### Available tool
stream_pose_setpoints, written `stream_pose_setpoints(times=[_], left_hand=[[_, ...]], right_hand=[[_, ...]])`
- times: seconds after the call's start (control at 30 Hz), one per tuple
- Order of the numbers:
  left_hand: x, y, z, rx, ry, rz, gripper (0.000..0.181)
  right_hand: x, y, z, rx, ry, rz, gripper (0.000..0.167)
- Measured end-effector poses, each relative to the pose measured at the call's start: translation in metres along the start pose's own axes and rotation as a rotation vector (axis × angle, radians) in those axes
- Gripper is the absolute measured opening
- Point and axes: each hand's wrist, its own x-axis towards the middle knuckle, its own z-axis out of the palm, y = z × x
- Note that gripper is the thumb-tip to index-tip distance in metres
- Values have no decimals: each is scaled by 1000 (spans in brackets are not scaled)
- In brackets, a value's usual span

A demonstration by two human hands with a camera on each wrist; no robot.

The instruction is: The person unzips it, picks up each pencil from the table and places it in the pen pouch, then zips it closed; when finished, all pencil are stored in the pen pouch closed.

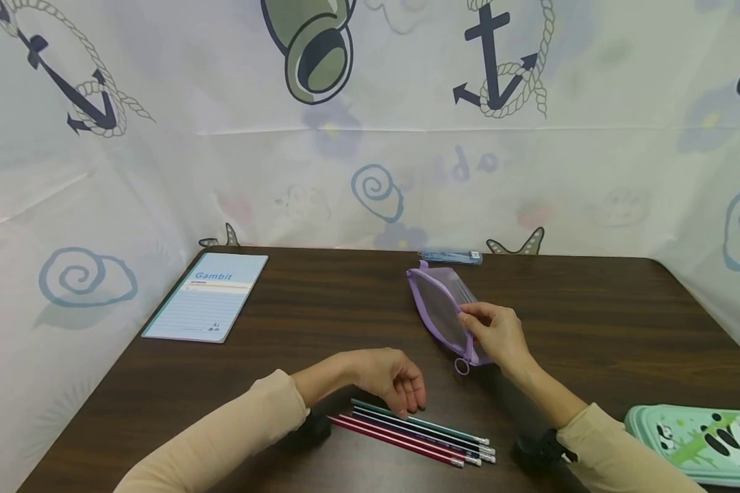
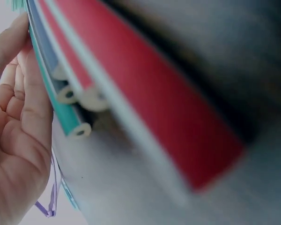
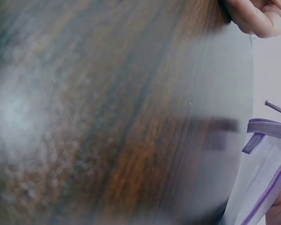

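Observation:
My left hand [image 1: 387, 376] is over a row of pencils, thumb and fingertips pinching the green pencil [image 1: 456, 433] at the row's far side. Two red pencils [image 1: 401, 441] and several dark ones lie beside it, white erasers to the right. In the left wrist view, the eraser end of the green pencil [image 2: 68, 117] shows beside the palm [image 2: 18, 145]. My right hand [image 1: 496, 335] grips the side of a purple mesh zipper pouch [image 1: 434, 301], whose mouth gapes to the left. In the right wrist view, the pouch [image 3: 264, 164] partly covers that hand [image 3: 278, 206].
A light blue notebook [image 1: 210, 298] lies at the table's left edge. Near the back edge is a flat blue packet [image 1: 450, 257], behind the pouch. A green pencil case with pandas [image 1: 697, 441] rests at the front right. Printed cloth [image 1: 271, 185] surrounds the dark wooden table.

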Motion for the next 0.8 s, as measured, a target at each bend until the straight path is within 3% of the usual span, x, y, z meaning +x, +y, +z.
stream_pose_setpoints(times=[0.23, 0.6, 0.7, 0.8], left_hand=[[-3, 4, -2, 244, 89, 33, 14], [0, 7, -1, 507, 140, 127, 14], [1, 7, -1, 541, 145, 126, 15], [0, 6, -7, 490, 144, 104, 14]], right_hand=[[0, 0, -3, 1, 6, -9, 18], [1, -1, -11, 11, 18, 3, 20], [1, -1, -11, 14, 16, 6, 21], [1, 0, -11, 19, 10, 12, 21]])
